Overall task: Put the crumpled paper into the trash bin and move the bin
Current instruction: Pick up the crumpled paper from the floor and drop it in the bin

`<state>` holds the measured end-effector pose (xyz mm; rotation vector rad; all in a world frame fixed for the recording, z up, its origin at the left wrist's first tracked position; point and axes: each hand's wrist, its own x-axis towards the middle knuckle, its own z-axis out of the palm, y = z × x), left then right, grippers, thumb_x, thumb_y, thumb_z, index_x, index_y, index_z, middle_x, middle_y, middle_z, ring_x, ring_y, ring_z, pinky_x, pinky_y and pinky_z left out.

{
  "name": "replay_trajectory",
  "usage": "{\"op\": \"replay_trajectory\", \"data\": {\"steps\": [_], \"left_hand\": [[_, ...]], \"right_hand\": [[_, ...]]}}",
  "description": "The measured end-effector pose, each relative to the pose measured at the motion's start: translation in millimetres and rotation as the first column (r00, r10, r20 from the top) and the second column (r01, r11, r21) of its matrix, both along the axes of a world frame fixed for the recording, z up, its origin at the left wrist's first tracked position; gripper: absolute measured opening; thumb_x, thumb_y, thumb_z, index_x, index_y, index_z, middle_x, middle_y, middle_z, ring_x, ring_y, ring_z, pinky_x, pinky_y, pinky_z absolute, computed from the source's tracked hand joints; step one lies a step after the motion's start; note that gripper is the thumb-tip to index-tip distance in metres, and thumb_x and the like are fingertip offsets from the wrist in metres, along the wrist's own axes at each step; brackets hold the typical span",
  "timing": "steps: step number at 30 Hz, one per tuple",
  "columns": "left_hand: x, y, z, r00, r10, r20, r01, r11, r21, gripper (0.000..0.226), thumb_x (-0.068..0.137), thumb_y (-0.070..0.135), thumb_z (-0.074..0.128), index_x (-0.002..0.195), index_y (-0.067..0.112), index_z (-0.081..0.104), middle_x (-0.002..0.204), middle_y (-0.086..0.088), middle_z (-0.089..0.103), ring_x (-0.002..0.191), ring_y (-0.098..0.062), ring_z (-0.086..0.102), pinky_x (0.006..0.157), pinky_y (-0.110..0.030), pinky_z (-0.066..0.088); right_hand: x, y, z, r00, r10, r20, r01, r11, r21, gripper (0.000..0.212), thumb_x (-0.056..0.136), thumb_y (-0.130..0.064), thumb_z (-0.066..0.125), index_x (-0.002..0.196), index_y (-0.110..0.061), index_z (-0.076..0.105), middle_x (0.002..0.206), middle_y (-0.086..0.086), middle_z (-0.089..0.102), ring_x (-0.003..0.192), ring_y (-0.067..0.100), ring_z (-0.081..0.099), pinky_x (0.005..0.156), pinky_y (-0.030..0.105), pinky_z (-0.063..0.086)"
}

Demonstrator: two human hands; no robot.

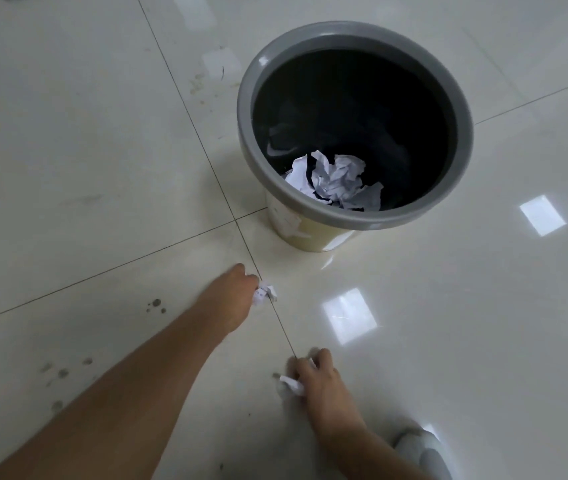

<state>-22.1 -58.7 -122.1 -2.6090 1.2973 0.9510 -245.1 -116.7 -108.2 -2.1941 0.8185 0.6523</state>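
Small paper scrap (264, 294) pinched in my left grip (237, 299), another scrap (292, 383) clamped in my right grip (317, 382), both low over the floor (85, 168), short of the trash bin (355, 216). Risk: loose pinch drops a scrap, or a toss clips the rim.

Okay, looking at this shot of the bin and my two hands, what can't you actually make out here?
Head view only:
- Bottom of the trash bin: dark liner and crumpled paper hide it.
- Paper scrap in the left hand: mostly covered by the fingers, its size is unclear.
- Paper scrap under the right hand: blurred, so the grip is hard to judge.
- Shoe: cut off by the lower edge.
- Print on the paper: too small to read.
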Motion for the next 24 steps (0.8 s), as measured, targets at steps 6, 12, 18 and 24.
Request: {"op": "replay_trajectory", "data": {"steps": [6,12,18,24], "left_hand": [[3.7,17.1,17.8,0.986,0.16,-0.05,-0.162,0.985,-0.054,0.026,0.09,0.016,0.054,0.108,0.001,0.064,0.112,-0.018,0.059,0.097,-0.034,0.062,0.081,-0.036,0.047],[36.9,37.2,67.6,0.842,0.509,-0.179,-0.54,0.796,-0.273,0.017,0.083,0.015,0.068,0.069,0.02,0.06,0.071,0.001,0.059,0.077,-0.025,0.058,0.056,-0.022,0.032],[98.8,24.2,173.7,0.539,0.77,-0.343,-0.724,0.216,-0.655,0.011,0.079,0.021,0.068,0.084,0.011,0.07,0.093,-0.02,0.072,0.083,-0.035,0.067,0.08,-0.038,0.055],[89.7,-51.7,263.1,0.727,0.59,-0.352,-0.576,0.244,-0.78,0.012,0.073,0.024,0.064,0.066,0.016,0.058,0.064,0.001,0.053,0.059,-0.015,0.047,0.052,-0.027,0.036]], "right_hand": [[9.6,-16.2,-7.2,0.958,-0.27,0.1,0.263,0.961,0.082,0.021,0.081,-0.009,0.06,0.096,-0.025,0.063,0.101,0.002,0.053,0.079,0.015,0.053,0.073,0.023,0.041],[55.9,-13.1,33.6,0.924,-0.242,0.295,0.224,0.97,0.093,0.022,0.08,0.002,0.057,0.082,-0.02,0.056,0.089,0.004,0.051,0.069,0.016,0.048,0.056,0.01,0.034],[159.2,11.7,172.5,0.655,-0.169,0.736,0.091,0.985,0.145,0.026,0.078,0.004,0.058,0.084,-0.02,0.059,0.086,-0.003,0.053,0.069,0.001,0.042,0.064,0.004,0.034],[202.2,-80.9,268.5,0.408,-0.339,0.848,0.341,0.918,0.203,0.02,0.08,-0.002,0.053,0.076,-0.022,0.055,0.066,-0.007,0.058,0.058,0.005,0.055,0.051,0.016,0.044]]}}
